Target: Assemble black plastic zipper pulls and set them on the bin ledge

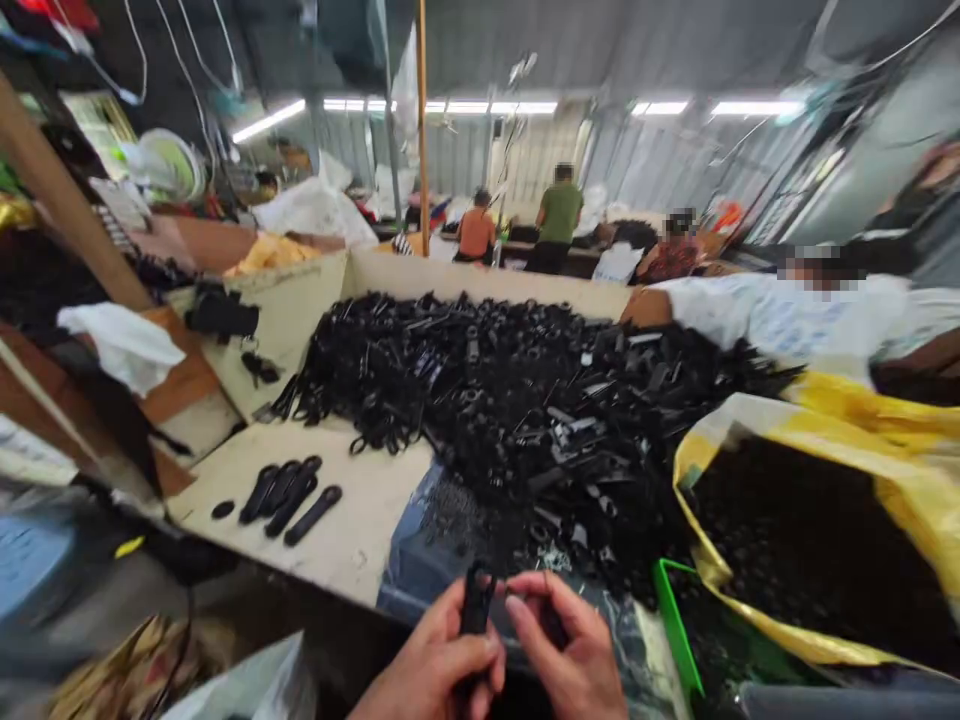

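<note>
At the near edge of the table my left hand [439, 655] is closed round a long black plastic part [476, 605], which stands up between thumb and fingers. My right hand [574, 645] is pinched close beside the part's upper end; what lies in its fingertips is too small to make out. Several black handle-like parts [313, 516] with rounded ends lie side by side on the pale board to the left, with a small black disc [223, 509] near them. Beyond my hands spreads a large heap of mixed black parts [480, 380].
On the right stand a yellow-edged sack [697, 530] of small dark pieces and a green tray [675, 630]. A blue-grey mat [409, 560] lies under the heap's near edge. Pale boards [480, 272] wall the back. Other people [559, 215] are farther off.
</note>
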The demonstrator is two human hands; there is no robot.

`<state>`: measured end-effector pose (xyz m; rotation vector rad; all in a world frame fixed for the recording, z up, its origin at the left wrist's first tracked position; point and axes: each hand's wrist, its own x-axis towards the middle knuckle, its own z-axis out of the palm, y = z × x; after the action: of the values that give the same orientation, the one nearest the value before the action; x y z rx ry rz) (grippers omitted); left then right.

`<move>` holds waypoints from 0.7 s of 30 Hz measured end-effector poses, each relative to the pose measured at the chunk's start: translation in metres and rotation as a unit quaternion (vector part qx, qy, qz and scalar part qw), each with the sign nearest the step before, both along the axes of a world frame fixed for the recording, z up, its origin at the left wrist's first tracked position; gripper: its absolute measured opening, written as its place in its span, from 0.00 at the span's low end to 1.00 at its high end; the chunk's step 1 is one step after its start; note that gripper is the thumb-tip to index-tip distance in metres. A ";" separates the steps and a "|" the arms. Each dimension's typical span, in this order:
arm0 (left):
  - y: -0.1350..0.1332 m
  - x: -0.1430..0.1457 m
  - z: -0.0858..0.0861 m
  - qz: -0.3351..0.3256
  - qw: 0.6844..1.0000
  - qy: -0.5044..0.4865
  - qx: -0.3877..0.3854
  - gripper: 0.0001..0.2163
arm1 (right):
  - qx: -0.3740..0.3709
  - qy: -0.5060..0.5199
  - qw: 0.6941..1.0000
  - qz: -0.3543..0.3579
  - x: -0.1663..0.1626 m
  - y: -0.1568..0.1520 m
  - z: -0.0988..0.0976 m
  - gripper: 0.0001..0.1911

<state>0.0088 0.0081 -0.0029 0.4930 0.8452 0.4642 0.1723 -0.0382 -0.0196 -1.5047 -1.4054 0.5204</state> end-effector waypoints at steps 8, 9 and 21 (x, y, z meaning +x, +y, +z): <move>0.001 -0.011 0.019 -0.072 0.980 0.076 0.167 0.19 | 0.101 -0.097 0.988 0.065 -0.010 0.015 0.009 0.05; 0.002 -0.011 0.018 -0.077 0.978 0.086 0.173 0.18 | 0.107 -0.114 0.985 0.072 -0.010 0.016 0.008 0.05; 0.004 -0.011 -0.007 -0.110 0.947 0.159 0.256 0.09 | 0.088 -0.164 0.976 0.110 -0.006 0.015 -0.002 0.08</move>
<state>-0.0025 0.0123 -0.0101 1.1544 0.9649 0.4007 0.1666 -0.0230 -0.0218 -1.3397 -1.8390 0.2765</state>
